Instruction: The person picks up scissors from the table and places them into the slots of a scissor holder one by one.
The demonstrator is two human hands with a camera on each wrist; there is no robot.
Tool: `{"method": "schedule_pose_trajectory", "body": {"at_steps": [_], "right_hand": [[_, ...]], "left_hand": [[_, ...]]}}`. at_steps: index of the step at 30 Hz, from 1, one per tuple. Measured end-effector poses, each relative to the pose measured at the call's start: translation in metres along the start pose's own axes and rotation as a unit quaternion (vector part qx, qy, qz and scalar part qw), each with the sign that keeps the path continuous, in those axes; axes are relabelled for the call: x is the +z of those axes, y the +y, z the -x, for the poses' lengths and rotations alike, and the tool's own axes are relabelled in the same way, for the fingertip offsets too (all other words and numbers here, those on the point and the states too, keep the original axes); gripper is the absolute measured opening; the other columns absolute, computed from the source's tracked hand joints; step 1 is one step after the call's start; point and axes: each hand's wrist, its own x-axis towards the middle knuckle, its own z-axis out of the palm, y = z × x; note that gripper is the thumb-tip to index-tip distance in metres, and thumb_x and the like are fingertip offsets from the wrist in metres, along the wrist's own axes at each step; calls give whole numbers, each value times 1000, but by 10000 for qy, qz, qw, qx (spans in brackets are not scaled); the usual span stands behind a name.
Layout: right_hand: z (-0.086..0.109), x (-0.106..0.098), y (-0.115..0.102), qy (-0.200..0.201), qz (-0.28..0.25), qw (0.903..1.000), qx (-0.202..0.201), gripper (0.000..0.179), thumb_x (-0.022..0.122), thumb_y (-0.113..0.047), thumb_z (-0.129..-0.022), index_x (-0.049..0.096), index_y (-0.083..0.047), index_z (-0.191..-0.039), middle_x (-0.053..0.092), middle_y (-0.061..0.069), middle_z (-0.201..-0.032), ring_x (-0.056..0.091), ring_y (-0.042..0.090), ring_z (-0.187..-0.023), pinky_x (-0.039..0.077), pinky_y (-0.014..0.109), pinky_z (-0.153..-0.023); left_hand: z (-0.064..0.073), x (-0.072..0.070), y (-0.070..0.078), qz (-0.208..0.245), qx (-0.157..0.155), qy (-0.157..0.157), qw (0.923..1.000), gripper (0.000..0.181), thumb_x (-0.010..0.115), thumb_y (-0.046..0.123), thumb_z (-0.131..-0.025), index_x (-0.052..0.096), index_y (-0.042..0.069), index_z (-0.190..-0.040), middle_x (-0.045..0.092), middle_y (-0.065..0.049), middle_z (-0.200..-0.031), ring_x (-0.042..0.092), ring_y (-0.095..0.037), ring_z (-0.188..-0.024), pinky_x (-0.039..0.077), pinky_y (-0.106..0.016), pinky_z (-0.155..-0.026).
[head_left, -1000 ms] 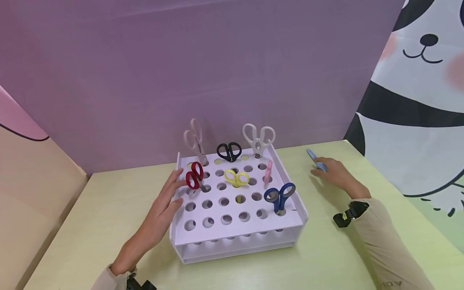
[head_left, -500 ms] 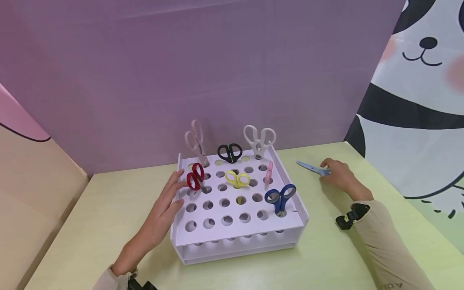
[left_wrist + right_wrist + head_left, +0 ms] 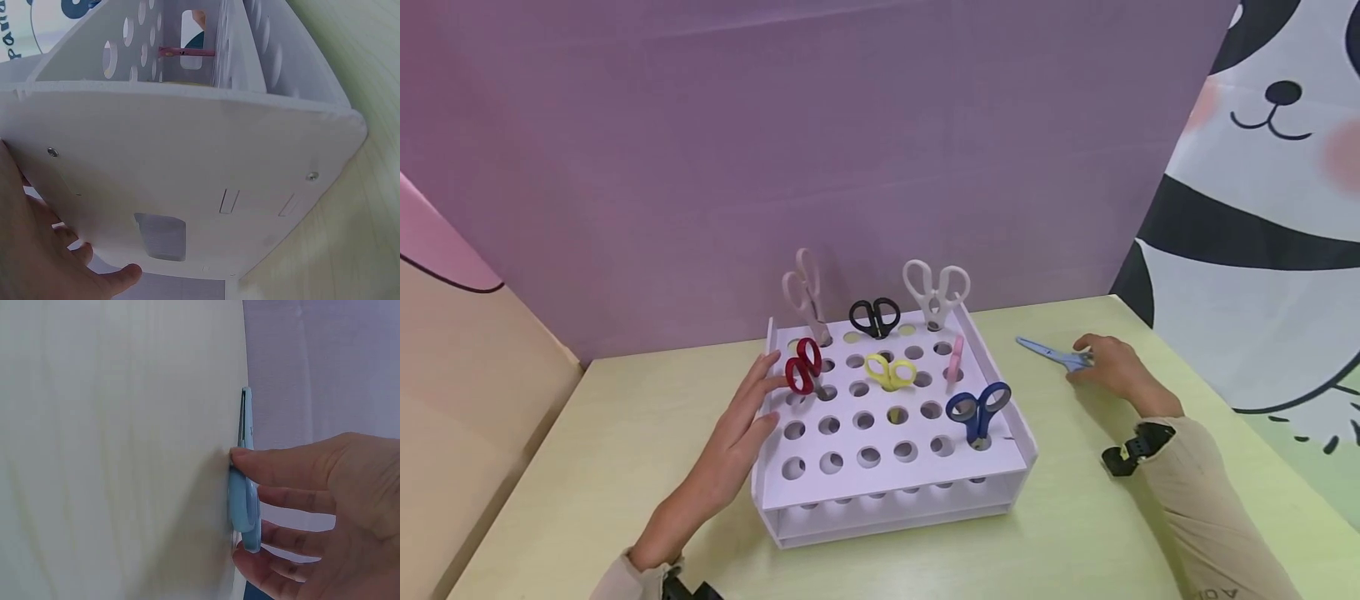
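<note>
A white rack [image 3: 887, 467] with rows of round holes stands on the table. My left hand [image 3: 726, 442] rests along its left side with the fingers stretched out, close to the red-handled scissors [image 3: 803, 367]; in the left wrist view the fingers [image 3: 81, 250] lie by the rack's side panel [image 3: 187, 144]. My right hand [image 3: 1116, 371], to the right of the rack, pinches light blue scissors [image 3: 1052, 352] by the handle end, the blades pointing left. In the right wrist view the thumb presses these scissors [image 3: 240, 494] at the handles, with the other fingers behind.
Upright in the rack stand pale pink scissors [image 3: 805, 292], black scissors [image 3: 875, 318], white scissors [image 3: 936, 292], yellow scissors [image 3: 890, 371], dark blue scissors [image 3: 978, 410] and a pink-handled item [image 3: 955, 360]. A purple backdrop [image 3: 865, 167] rises behind the table.
My right hand has turned the light blue scissors on the table so the blades swing to the left, then shifted them slightly right. My left hand has stayed at the rack.
</note>
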Motion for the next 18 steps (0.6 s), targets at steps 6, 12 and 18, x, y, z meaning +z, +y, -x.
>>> {"method": "schedule_pose_trajectory", "body": {"at_steps": [6, 12, 18], "right_hand": [[2, -3, -1, -177, -64, 9998, 72, 52, 79, -17, -80, 59, 20, -111, 62, 34, -105, 58, 49, -97, 46, 59, -84], [4, -5, -3, -404, -311, 9984, 263, 48, 79, -19, -81, 59, 16, -106, 63, 24, -92, 57, 31, -78, 47, 40, -67], [7, -6, -5, -474, -472, 9976, 194, 44, 78, -18, -82, 60, 12, -107, 64, 16, -84, 56, 22, -69, 44, 32, -60]], "left_hand": [[0, 0, 0, 52, -14, -4, 10000, 38, 42, 9, -100, 54, 12, -136, 22, -1, -164, 6, -23, -153, 14, -68, -115], [1, 0, 0, 79, -28, -4, 10000, 37, 42, 9, -100, 54, 13, -136, 22, -1, -164, 5, -23, -153, 13, -68, -115], [1, 0, 1, 27, -19, -22, 10000, 39, 41, 10, -100, 53, 12, -137, 22, -1, -164, 6, -25, -153, 13, -69, -115]]}}
